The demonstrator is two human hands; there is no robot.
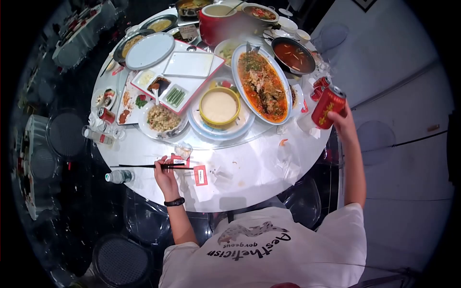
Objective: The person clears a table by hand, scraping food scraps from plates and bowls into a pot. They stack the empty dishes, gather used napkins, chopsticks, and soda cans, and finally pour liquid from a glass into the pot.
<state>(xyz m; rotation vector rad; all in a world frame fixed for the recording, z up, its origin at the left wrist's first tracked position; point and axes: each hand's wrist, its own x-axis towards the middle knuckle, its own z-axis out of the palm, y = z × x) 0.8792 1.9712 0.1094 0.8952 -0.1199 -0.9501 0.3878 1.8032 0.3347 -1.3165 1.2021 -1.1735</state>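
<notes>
My left hand is over the near left part of the table, closed around a pair of black chopsticks that lie roughly level. Below it are red-and-white paper cards, one of them a small card by the chopstick ends. At the right edge of the table my right hand grips a red drink can, held tilted. Just behind that can stand other red cans. A plastic bottle lies on its side to the left of my left hand.
The round white table bears an oval fish platter, a yellow-rimmed pot, a bowl of diced food, a red bucket and a black pan of red soup. Crumpled tissues lie front right. Dark chairs surround it.
</notes>
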